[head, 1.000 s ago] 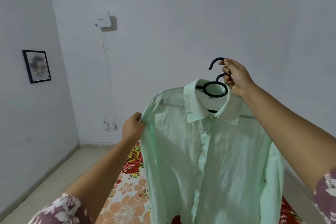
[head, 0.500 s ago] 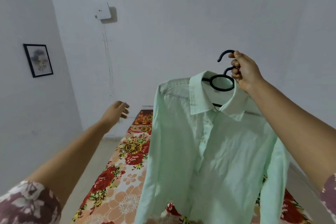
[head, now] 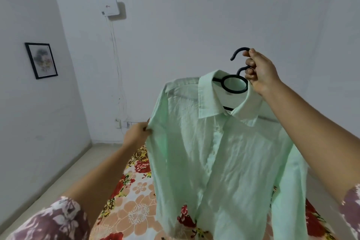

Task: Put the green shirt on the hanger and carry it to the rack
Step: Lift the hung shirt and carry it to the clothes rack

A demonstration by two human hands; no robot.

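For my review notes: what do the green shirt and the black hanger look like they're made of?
The green shirt looks like thin woven cloth, perhaps cotton or linen. It is matte and finely creased, and sheer enough that the hanger's arm shows through as a shadow at the shoulder. The hanger is probably moulded plastic, black with a dull sheen and a thick rounded hook and ring. Coated metal can't be ruled out.

Green shirt [head: 224,152] thin crinkled matt cloth; hanger [head: 234,83] smooth black plastic; bedsheet [head: 134,206] floral cloth
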